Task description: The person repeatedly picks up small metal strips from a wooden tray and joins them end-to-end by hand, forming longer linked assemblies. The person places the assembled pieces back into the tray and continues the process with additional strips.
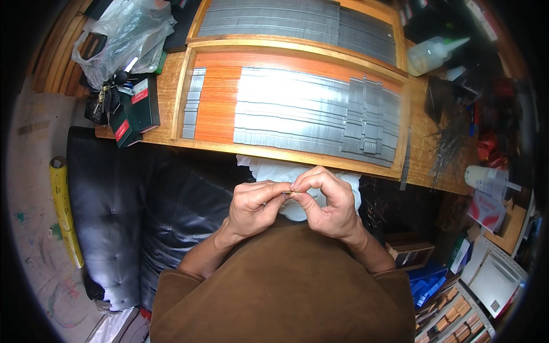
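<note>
Left grip [255,207] and right grip [330,206], each nearly closed, pinch a tiny piece [290,192] between them; light, even pressure from both sides seems best.

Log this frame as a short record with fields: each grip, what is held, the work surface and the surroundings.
Left grip: thumb and finger pinched on a small thin piece
Right grip: fingertips pinched on the same piece
Piece type: too small to tell
Beneath hands: white cloth
Work surface: wooden table, beyond the hands
Near tray: wood frame, orange base, grey strips inside
Far tray: wood frame, more grey strips
Left side: black seat, plastic bag
Right side: squeeze bottle
</note>
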The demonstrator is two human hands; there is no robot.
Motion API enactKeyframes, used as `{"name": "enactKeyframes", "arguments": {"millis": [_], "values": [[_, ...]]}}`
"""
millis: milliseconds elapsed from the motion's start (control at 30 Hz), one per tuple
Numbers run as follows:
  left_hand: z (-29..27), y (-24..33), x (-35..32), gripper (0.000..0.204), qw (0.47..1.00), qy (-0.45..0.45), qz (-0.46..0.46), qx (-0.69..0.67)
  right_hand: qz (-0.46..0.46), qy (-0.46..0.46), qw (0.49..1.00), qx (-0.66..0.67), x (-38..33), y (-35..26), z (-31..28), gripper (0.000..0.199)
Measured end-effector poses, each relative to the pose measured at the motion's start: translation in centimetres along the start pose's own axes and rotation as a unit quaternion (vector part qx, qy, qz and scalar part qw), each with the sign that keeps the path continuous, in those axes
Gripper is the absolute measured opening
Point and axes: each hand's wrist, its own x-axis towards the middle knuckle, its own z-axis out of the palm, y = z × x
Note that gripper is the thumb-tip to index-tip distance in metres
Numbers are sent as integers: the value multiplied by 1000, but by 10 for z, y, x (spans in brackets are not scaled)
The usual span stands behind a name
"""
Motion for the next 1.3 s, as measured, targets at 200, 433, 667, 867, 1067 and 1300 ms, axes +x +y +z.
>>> {"name": "enactKeyframes", "arguments": {"millis": [200, 433, 667, 867, 1067, 1300], "values": [[3, -5, 0, 25, 999, 17, 40, 2, -25, -4, 999, -22, 2, -2, 1, 22], [3, -8, -1, 25, 999, 14, 44, 3, -27, -1, 999, -24, 2, -2, 1, 21], [4, -9, -2, 26, 998, 20, 51, -5, -24, 3, 999, -21, 1, -2, 2, 20], [4, -10, -2, 27, 999, 16, 52, -8, -20, 9, 1000, -18, -1, 1, 3, 19], [5, -10, -2, 29, 998, 18, 51, -12, -25, -1, 1000, -17, 1, -1, 1, 20], [5, -6, 0, 28, 999, 11, 45, -10, -30, -2, 999, -15, 1, 0, -1, 21]]}}
